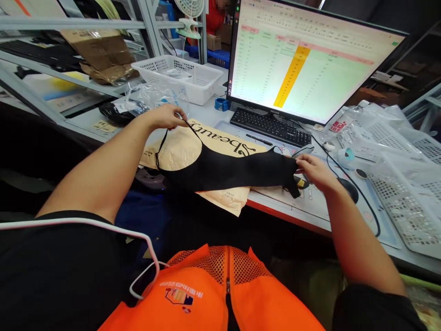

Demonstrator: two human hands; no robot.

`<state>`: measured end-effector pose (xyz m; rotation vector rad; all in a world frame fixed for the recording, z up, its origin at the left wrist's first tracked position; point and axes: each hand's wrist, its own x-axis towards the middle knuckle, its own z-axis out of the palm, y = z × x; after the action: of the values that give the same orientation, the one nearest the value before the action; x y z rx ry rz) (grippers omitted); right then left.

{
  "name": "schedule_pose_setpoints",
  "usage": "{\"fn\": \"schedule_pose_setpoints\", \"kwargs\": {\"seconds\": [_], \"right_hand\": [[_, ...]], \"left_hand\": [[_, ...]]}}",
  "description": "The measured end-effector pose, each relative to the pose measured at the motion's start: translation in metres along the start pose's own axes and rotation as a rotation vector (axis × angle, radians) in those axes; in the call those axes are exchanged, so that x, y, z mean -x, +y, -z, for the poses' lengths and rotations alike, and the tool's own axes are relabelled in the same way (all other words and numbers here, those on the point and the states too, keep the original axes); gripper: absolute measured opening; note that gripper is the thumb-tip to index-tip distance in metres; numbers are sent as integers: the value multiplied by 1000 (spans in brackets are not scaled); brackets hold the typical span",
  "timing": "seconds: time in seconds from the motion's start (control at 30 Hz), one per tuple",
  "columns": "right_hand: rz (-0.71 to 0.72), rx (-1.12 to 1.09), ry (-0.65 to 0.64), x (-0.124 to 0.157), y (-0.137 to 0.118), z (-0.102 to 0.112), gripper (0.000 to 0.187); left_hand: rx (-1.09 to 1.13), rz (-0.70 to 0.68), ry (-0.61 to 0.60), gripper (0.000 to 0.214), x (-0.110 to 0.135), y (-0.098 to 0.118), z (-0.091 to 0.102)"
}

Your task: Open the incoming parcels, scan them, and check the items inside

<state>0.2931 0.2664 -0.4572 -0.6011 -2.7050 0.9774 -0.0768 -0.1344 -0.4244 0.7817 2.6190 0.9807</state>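
A black bra (230, 168) with thin straps is stretched sideways over the desk's front edge. My left hand (167, 117) pinches one of its straps and lifts it, so the strap forms a loop. At the other end my right hand (315, 171) grips the bra's side between thumb and fingers. Below the garment lies a yellowish mailer bag (223, 138) printed with dark lettering, its lower corner hanging past the desk edge. A small dark item with a yellow patch (302, 183) is by my right fingers, partly hidden.
Behind the bag stand a black keyboard (268, 126) and a large monitor (310, 64). A white basket (179, 76) and clear plastic packaging (151, 96) sit at the back left. White baskets (403, 202), a cable and a black mouse (348, 190) occupy the right. Metal shelving (76, 24) borders the left.
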Motion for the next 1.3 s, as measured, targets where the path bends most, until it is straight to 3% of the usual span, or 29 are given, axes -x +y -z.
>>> {"fn": "schedule_pose_setpoints", "kwargs": {"seconds": [0.07,0.13,0.27,0.43,0.53,0.6,0.7,0.8,0.87,0.97,1.1,1.2,1.3], "right_hand": [[-32,-62,-55,-10,2,7,24],[4,72,-85,-14,-2,4,35],[126,477,-16,-1,-25,-29,53],[-15,754,-236,19,-49,-65,42],[56,760,-234,25,-53,-72,34],[99,748,-228,30,-54,-74,38],[151,728,-249,35,-51,-78,41],[245,572,-326,36,-43,-79,24],[257,336,-345,33,-37,-74,18],[178,-52,-291,28,-27,-51,22],[63,-657,-38,15,-23,2,20],[88,-845,133,4,-32,44,23],[181,-785,262,-1,-48,74,26]], "left_hand": [[8,-3,-1,37,-1,-4,1],[12,-10,30,38,-3,-6,2],[10,-17,103,36,-10,-6,6],[1,-6,123,35,-22,-11,7],[94,-63,120,35,-27,-16,1],[122,-88,122,35,-26,-15,-2],[1,3,101,35,-18,-9,-2],[-88,83,33,36,-7,-5,3],[-71,114,-49,38,1,-8,9],[27,136,-198,44,14,-19,19],[113,127,-281,52,34,-32,40],[190,87,-230,43,46,-27,59],[170,-22,-52,31,58,-8,73]]}}
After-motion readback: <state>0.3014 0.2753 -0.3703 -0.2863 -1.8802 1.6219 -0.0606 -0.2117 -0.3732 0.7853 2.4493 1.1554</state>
